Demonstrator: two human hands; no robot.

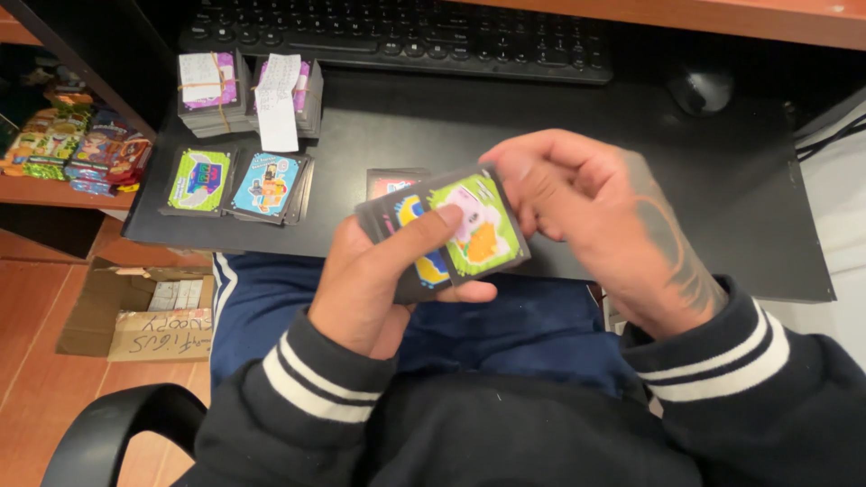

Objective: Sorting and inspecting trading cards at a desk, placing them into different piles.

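My left hand (379, 280) grips a stack of small square picture cards (424, 266), thumb lying across the top. My right hand (586, 203) pinches the uppermost card (483, 230), a green one with a pink and orange figure, pulling it off toward the right. Both hands hover over my lap in front of a black sliding desk tray (631, 153). A single card (390, 183) lies on the tray just behind the held stack.
Two small card piles (200, 180) (268, 187) lie at the tray's left, with two rubber-banded bundles (212, 90) (290, 95) behind them. A black keyboard (397, 36) and mouse (702, 88) sit at the back. Coloured packets (77, 144) fill a left shelf; a cardboard box (144, 311) stands on the floor.
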